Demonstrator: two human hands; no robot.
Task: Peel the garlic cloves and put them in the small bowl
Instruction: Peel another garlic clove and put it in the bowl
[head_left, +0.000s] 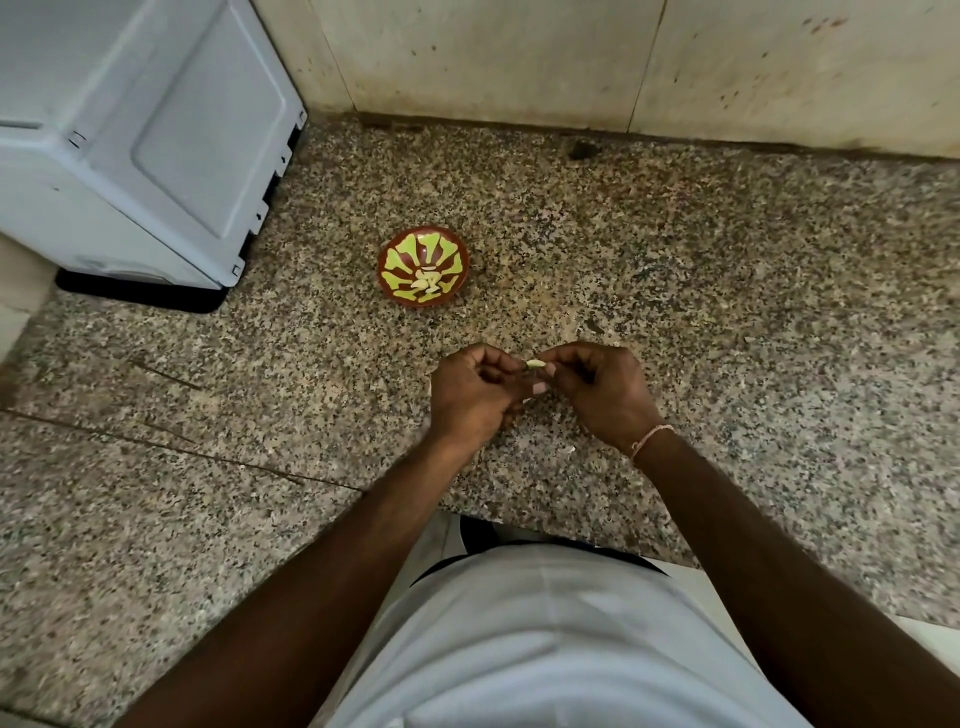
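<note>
A small red bowl (457, 260) with a yellow-green flower pattern stands on the speckled granite counter (727, 291). Several peeled garlic cloves (427, 281) lie in its bottom. Nearer to me, my left hand (470, 397) and my right hand (597, 389) meet above the counter, fingers curled. Between their fingertips they pinch one pale garlic clove (536, 365). A bit of pale skin (537, 388) shows just under the fingers; which hand holds it I cannot tell.
A white appliance (140, 140) fills the back left corner. A tiled wall (571, 57) runs along the back of the counter. A scrap of peel (570, 450) lies by my right wrist. The counter's front edge (519, 525) is close to my body.
</note>
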